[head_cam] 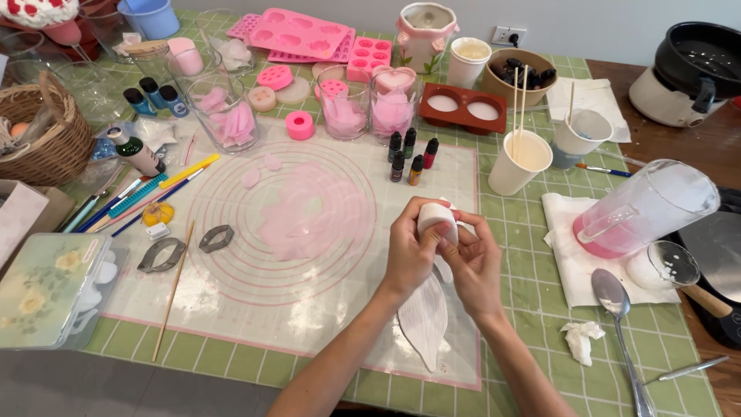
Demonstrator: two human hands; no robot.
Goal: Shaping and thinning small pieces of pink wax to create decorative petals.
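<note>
My left hand [407, 251] and my right hand [472, 259] meet above the white silicone mat [231, 286], both gripping a small white round block [435, 218] that looks like wax or soap. The left fingers wrap its left side, and the right fingers pinch its right edge. A thin pink wax sheet [307, 212] lies flat on the mat to the left of my hands. Just below my hands rests a white leaf-shaped veining mould [424, 316].
Glass jars of pink petals [226, 116], small dye bottles [409, 154], pink silicone moulds [297, 32], paper cups with sticks [519, 161], a tilted measuring jug with pink liquid [641, 208], a spoon [617, 324], metal cutters [216, 238], a wicker basket [42, 131] and a pot [695, 66] crowd the green checked table.
</note>
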